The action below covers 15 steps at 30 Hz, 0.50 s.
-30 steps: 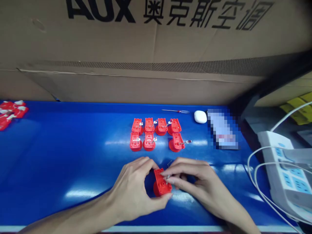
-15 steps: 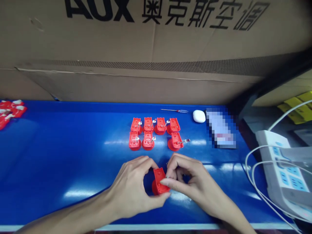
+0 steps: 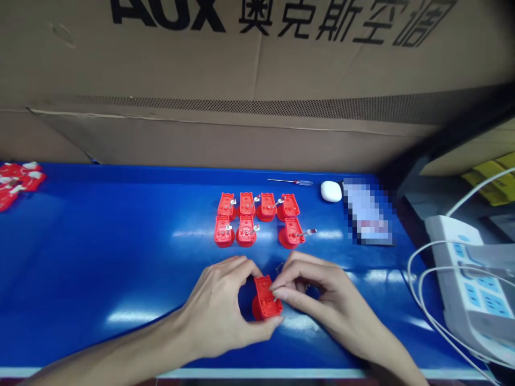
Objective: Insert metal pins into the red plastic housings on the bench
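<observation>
My left hand (image 3: 219, 311) curls around a small red plastic part (image 3: 265, 299) that rests on the blue table (image 3: 100, 268) near its front edge, thumb below and fingers above. My right hand (image 3: 317, 300) pinches at the part's right side, fingertips pressed together on a tiny metal piece I can barely make out. Beyond my hands, several matching red parts (image 3: 257, 219) with small metal pins stand in two rows.
A large cardboard box (image 3: 257, 80) walls off the back. A thin screwdriver (image 3: 290, 182), a white earbud case (image 3: 331, 191) and a blurred card (image 3: 368, 214) lie back right. A white power strip (image 3: 470, 279) with cables sits at right. More red parts (image 3: 16, 182) lie far left.
My right fingers have shifted slightly on the red part, curling in and then settling against its right side. The left hand and the part stay in place.
</observation>
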Each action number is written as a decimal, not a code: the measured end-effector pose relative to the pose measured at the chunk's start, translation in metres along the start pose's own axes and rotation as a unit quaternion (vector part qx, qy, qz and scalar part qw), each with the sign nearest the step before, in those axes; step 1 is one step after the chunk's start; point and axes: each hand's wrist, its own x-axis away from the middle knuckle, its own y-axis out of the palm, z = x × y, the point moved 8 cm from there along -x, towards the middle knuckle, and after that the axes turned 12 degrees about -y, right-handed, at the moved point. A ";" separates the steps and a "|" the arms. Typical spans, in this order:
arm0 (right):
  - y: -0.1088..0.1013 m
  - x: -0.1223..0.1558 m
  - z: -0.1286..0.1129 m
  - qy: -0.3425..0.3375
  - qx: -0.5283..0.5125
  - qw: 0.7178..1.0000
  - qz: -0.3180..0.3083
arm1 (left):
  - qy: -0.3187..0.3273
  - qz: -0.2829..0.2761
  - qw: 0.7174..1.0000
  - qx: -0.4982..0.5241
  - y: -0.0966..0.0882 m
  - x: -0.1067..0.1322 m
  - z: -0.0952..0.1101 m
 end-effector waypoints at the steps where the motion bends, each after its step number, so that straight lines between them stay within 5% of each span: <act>1: 0.000 0.000 0.000 -0.002 0.002 1.000 0.003 | 0.000 0.001 1.000 0.000 0.000 0.000 0.000; 9: 0.006 -0.001 0.005 -0.012 -0.002 0.998 0.055 | 0.024 -0.004 1.000 0.001 0.002 0.000 0.000; 15: 0.012 -0.001 0.005 0.001 -0.035 0.999 0.027 | 0.034 -0.008 0.999 0.009 0.001 -0.001 0.003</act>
